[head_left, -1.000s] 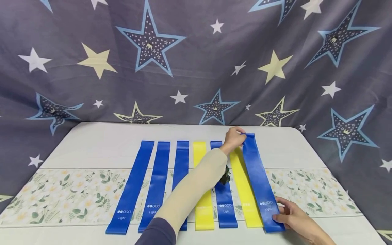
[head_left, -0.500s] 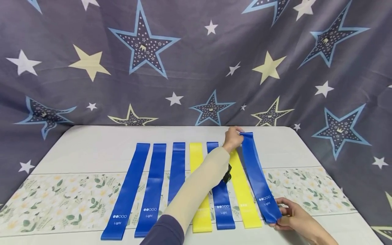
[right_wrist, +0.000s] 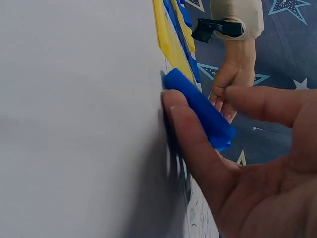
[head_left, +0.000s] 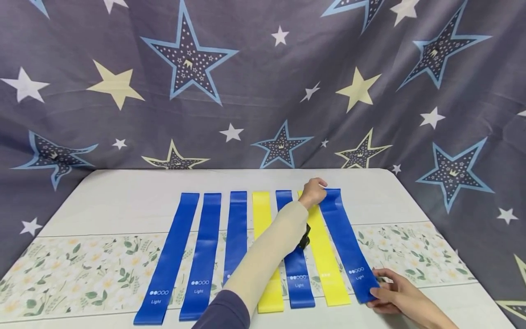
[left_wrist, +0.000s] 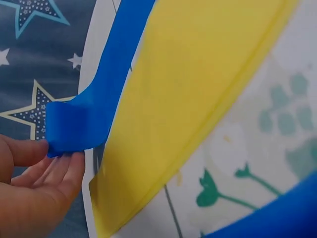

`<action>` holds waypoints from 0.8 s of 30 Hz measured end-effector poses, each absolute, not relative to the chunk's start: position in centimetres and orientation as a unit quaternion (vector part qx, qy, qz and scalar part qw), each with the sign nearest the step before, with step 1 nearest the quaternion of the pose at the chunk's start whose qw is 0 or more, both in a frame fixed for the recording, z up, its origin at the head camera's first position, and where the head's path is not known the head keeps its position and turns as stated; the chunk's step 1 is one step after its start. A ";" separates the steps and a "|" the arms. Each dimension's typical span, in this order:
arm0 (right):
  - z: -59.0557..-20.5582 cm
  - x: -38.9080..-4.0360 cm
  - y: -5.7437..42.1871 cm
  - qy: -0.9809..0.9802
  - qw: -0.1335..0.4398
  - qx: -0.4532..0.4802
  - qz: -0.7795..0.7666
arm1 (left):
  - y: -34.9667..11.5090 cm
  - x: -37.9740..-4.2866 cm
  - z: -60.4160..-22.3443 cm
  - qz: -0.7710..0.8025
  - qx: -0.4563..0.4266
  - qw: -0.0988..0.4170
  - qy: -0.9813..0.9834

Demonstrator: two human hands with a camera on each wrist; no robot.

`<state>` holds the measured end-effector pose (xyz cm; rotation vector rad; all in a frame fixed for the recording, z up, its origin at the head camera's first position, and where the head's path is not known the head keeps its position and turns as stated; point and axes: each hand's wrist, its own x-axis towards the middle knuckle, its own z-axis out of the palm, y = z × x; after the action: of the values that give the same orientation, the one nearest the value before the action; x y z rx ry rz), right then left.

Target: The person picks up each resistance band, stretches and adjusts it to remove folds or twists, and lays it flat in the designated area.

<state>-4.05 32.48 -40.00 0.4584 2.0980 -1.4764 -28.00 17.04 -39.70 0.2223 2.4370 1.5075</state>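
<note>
A blue resistance band [head_left: 343, 233] printed "Light" stretches lengthwise at the right end of a row of bands. My left hand [head_left: 313, 192] reaches across the row and grips its far end. In the left wrist view, thumb and fingers of the left hand [left_wrist: 44, 178] pinch a corner of that blue end [left_wrist: 72, 126], which bends up. At the near end, my right hand [head_left: 394, 294] holds the lower right corner, thumb on top. The right wrist view shows this blue end [right_wrist: 198, 106] between the thumb and fingers of the right hand [right_wrist: 247, 183]. A yellow band [head_left: 328, 265] lies just left of it.
Farther left lie more bands side by side: a blue one [head_left: 300, 278], a yellow one [head_left: 263, 205] and several blue ones [head_left: 168, 256]. The left sleeve [head_left: 271, 242] covers parts of them. Beneath is a white table [head_left: 123, 196] with a floral strip, backed by a star-patterned curtain [head_left: 246, 68].
The band's far end has come down and nearer, level with the row. Its near end, bent at the corner half a second ago, is flatter now. The head view has shifted slightly.
</note>
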 end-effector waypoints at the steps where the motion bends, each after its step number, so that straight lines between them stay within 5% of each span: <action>1: -40.1 -4.0 32.6 0.774 0.264 0.169 -0.550 | 17.1 -28.0 -39.7 0.518 0.077 0.126 0.842; 12: -40.4 -3.3 33.6 0.774 0.294 0.164 -0.536 | 17.9 -27.9 -39.5 0.538 0.052 0.016 0.841; 24: -40.5 -2.8 33.8 0.779 0.301 0.159 -0.526 | 18.6 -28.8 -40.0 0.567 -0.079 0.110 0.812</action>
<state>-2.83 33.79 -40.53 0.4214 2.0674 -1.3946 -28.79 18.58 -39.98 -0.2317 2.3864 1.6672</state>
